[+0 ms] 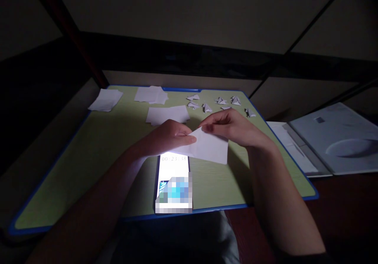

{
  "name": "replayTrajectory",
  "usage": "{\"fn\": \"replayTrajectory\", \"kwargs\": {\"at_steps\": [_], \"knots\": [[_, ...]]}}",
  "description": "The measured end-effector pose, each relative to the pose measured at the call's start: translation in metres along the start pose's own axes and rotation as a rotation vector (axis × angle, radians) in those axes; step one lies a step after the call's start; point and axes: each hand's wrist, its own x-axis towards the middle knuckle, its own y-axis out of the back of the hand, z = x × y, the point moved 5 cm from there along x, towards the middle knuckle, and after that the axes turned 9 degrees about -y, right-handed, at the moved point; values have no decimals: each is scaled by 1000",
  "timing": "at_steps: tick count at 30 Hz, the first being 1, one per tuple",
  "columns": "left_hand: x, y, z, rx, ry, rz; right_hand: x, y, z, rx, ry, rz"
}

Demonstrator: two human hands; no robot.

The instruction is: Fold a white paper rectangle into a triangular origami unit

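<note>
1. Dim room; papers (pixel 105 100) lie left on the tabletop (pixel 118 138), perhaps for easy reach.
2. The left hand (pixel 169 135) has its fingers pinching a sheet (pixel 211 148) above the phone (pixel 174 167), seemingly steadying it.
3. The right hand's (pixel 236 127) fingers grasp its upper edge.
4. Folded papers (pixel 207 108) sit beyond, apparently out of the way.

The person's left hand (pixel 171 137) and right hand (pixel 234 128) are bare, as are both forearms (pixel 276 189). A plain dark sleeve (pixel 307 257) edges into view on the right arm. Dark fabric (pixel 147 242) covers the lap beside lighter grey cloth (pixel 227 240), the garment's cut lost in shadow.
</note>
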Motion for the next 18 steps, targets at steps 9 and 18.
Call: {"fn": "replayTrajectory", "kwargs": {"at_steps": [9,18], "knots": [[-1,0,3,-32,-7,-9,-1,1,-1,19,-18,39],[0,0,-1,-28,1,-17,-1,2,-2,-7,4,61]]}}
